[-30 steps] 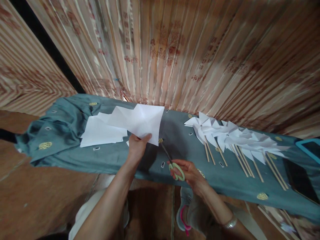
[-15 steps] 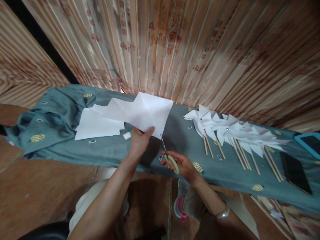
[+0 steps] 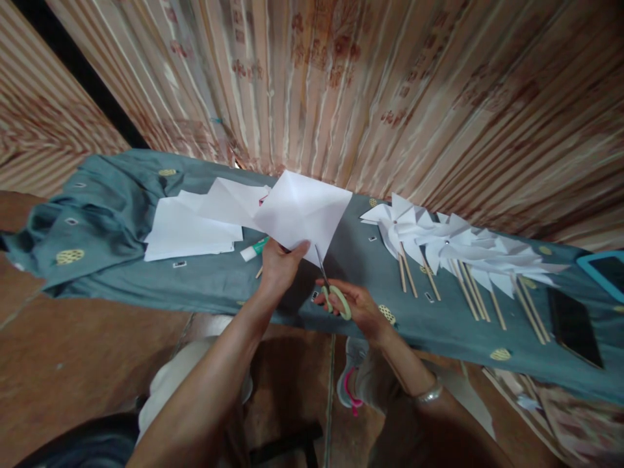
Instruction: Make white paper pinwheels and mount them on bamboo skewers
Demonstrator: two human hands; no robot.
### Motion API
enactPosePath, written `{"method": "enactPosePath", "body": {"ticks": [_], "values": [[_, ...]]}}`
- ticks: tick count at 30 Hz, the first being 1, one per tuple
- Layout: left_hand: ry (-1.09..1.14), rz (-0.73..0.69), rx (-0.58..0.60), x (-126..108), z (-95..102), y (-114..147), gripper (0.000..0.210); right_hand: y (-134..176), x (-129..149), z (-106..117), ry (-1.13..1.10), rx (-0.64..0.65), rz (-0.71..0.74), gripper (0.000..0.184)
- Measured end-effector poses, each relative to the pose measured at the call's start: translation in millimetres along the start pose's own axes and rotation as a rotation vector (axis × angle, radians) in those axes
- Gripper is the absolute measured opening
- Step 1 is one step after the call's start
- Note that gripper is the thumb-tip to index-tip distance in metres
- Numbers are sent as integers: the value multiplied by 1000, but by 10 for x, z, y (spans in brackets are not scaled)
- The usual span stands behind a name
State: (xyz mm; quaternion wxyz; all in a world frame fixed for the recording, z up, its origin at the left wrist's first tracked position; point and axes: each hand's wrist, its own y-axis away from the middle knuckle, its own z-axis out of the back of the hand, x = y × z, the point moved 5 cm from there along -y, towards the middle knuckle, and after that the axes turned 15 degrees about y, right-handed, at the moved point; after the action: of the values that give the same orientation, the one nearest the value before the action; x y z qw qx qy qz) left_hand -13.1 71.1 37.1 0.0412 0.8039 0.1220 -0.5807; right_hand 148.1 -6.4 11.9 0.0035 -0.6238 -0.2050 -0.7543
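Note:
A white square sheet of paper [image 3: 308, 207] with crossing creases is pinched at its near edge by my left hand [image 3: 283, 263]. Green-handled scissors [image 3: 337, 302] sit in my right hand [image 3: 353, 300], fingers through the handles. Their blades lie at the paper's near corner; whether they are cutting into it I cannot tell. Left of the held sheet, a creased sheet [image 3: 229, 200] overlaps a stack of white paper [image 3: 192, 231]. Beside my left hand lies a green and white tube [image 3: 254, 249], with the end of a wooden stick showing near it.
Several white paper pinwheels [image 3: 453, 244] on wooden sticks [image 3: 467, 290] lie overlapping at the right. Beyond them are a black phone-like slab [image 3: 574, 328] and a blue-framed device [image 3: 604, 273]. A green cloth [image 3: 205, 279] covers the narrow table; a striped curtain [image 3: 292, 84] hangs behind.
The held sheet has shifted right and turned slightly, uncovering more of the tube. The scissor blades now reach further over the paper's near corner.

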Motion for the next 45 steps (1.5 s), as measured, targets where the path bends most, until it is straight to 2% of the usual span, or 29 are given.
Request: {"method": "enactPosePath", "body": {"ticks": [45], "values": [[-21,49,-5,-38,21,5,31,-8,36,-45,-48,-1,13,50]]}}
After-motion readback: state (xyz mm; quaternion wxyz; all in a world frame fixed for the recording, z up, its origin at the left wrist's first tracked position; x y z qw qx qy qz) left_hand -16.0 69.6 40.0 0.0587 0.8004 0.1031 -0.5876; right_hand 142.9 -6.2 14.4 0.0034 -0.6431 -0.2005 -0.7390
